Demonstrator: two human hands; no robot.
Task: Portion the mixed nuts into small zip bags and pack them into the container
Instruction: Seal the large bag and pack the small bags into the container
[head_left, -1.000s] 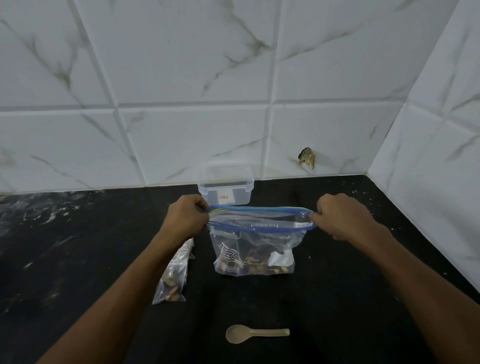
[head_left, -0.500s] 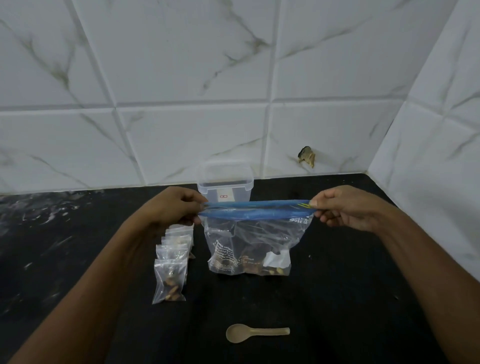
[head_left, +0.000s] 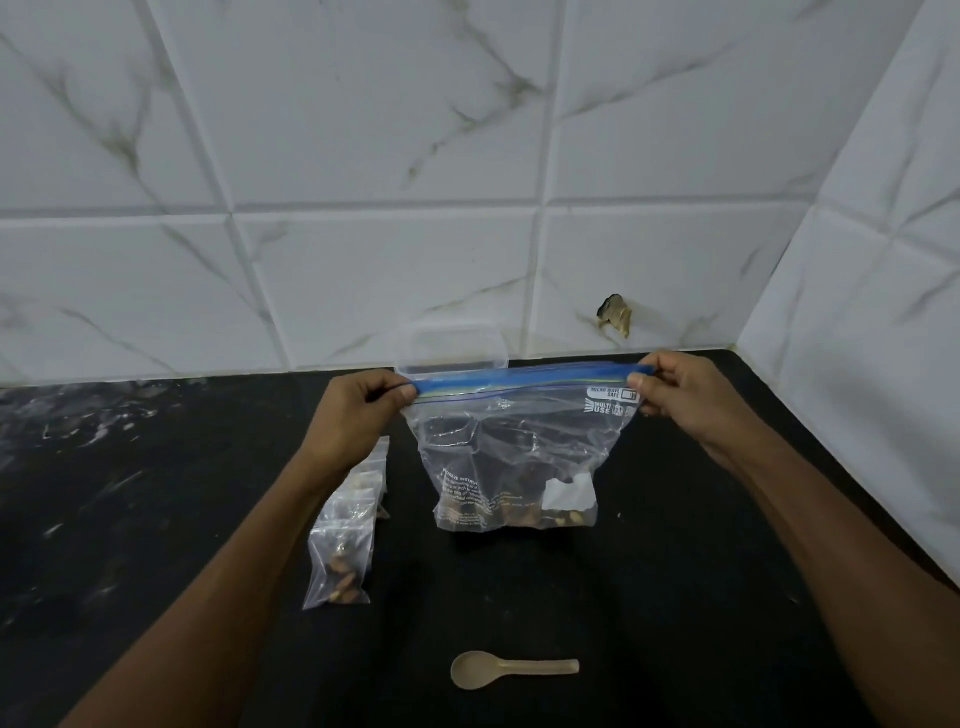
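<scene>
Left hand (head_left: 358, 410) and right hand (head_left: 680, 397) pinch the large clear blue-zippered nut bag (head_left: 519, 457) taut by its corners. Filled small clear zip bags (head_left: 345, 545) (overlapping) lie left on the black tabletop (head_left: 675, 597).

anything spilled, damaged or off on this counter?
No spill visible. One flaw: a chipped hole in the wall tile right of the clear container. Left hand and right hand hold the big zip bag upright by its corners.

Both bare forearms reach forward, well apart. The left hand (head_left: 358, 410) and right hand (head_left: 680, 397) pinch opposite ends of the clear plastic zip bag's (head_left: 514, 467) blue seal.
</scene>
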